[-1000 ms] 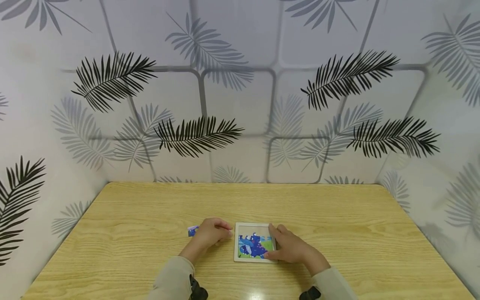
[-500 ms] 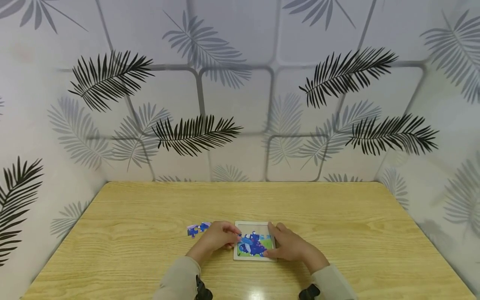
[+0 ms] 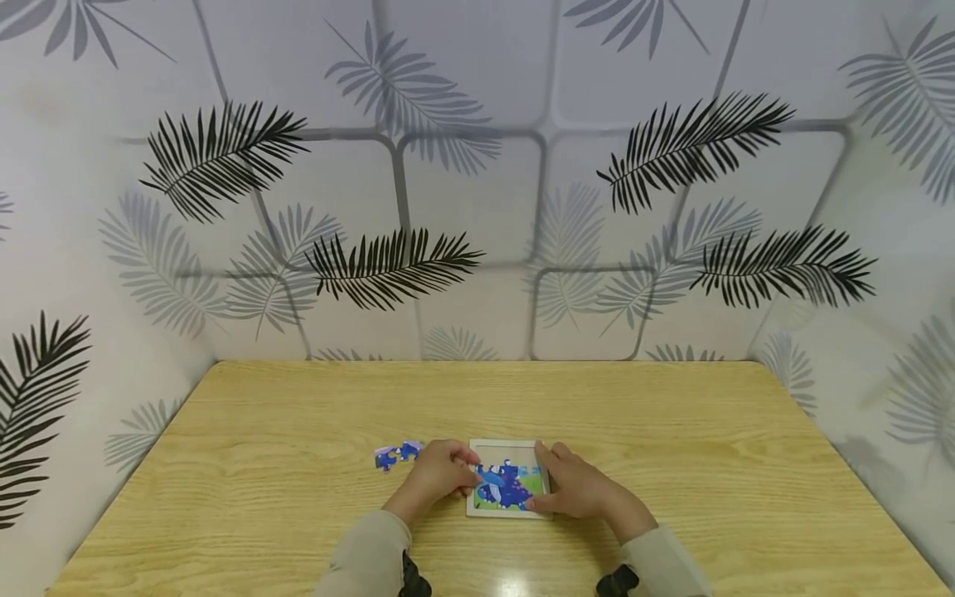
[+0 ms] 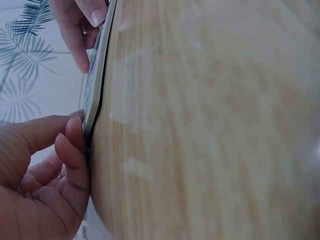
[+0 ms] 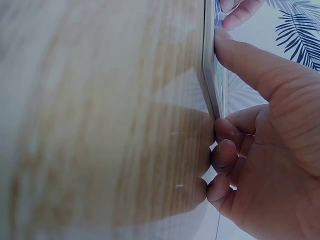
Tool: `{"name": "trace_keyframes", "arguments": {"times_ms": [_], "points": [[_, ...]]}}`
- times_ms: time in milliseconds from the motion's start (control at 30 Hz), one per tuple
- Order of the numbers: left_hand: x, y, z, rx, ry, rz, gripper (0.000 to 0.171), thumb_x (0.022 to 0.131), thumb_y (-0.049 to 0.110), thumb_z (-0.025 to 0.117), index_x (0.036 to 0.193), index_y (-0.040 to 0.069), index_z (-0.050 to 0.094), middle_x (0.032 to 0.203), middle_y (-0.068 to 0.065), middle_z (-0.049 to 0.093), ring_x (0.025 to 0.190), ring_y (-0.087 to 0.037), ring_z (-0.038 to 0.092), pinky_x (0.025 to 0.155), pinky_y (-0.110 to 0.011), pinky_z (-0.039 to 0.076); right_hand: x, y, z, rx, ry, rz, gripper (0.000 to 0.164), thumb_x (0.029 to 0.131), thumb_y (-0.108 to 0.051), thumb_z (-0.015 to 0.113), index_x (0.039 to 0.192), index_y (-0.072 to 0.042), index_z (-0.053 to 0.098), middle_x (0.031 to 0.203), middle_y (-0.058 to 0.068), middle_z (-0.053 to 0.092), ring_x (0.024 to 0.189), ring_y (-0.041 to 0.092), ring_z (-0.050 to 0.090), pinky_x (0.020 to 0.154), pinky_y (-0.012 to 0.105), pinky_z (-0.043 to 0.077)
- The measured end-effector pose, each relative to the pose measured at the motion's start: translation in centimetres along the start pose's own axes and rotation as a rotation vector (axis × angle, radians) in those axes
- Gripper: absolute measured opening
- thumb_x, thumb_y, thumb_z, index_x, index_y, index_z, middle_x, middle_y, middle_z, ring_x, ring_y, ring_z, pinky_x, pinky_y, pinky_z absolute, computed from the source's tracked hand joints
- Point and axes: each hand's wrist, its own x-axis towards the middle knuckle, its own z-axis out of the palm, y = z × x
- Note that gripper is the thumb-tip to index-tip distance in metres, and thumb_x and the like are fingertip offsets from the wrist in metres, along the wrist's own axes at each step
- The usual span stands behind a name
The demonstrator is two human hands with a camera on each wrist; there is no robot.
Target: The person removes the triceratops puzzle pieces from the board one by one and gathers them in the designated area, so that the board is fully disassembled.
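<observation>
A square white-rimmed puzzle tray [image 3: 511, 513] lies on the table, its picture of a blue cartoon creature on green partly assembled and the top strip bare. My right hand [image 3: 583, 489] grips the tray's right side, thumb over the lower rim and fingers along the outer edge. Over the left rim, my left hand [image 3: 438, 471] pinches a small blue puzzle piece [image 3: 478, 469] at its fingertips, mostly hidden by them. In the left wrist view the curled left fingers [image 4: 72, 155] sit right at the tray's edge. Two loose purple-blue pieces [image 3: 385, 458] lie left of the tray.
The wood-grain table [image 3: 671, 431] extends far to both sides. Behind it stands a pale wall [image 3: 477, 207] with a leaf pattern. Both wrists carry black straps [image 3: 617, 580] below light sleeves.
My left hand has moved right from beside the tray onto its left rim, uncovering a second loose piece behind it. My right hand stays on the tray.
</observation>
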Motion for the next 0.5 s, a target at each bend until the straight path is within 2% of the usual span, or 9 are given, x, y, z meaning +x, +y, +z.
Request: {"name": "trace_keyframes", "arguments": {"times_ms": [200,500], "points": [[0.04,0.03,0.04,0.049,0.005,0.015,0.016,0.077,-0.003,0.072,0.089,0.001,0.062,0.057,-0.001,0.052,0.049,-0.010,0.048,0.046,-0.020,0.042,0.06,0.03,0.11,0.001,0.004,-0.004,0.091,0.080,-0.039,0.074,0.147,0.001,0.027,0.130,0.016,0.043,0.111,0.025,0.046,0.102,0.047,0.037],[-0.22,0.15,0.05,0.053,0.004,0.039,0.016,0.078,-0.003,0.071,0.089,0.001,0.061,0.059,-0.002,0.053,0.050,-0.012,0.050,0.047,-0.022,0.044,0.04,-0.08,0.07,0.004,0.003,0.005,0.090,0.080,-0.039,0.074,0.147,0.000,0.028,0.133,0.017,0.042,0.116,0.027,0.046,0.102,0.048,0.037]]}}
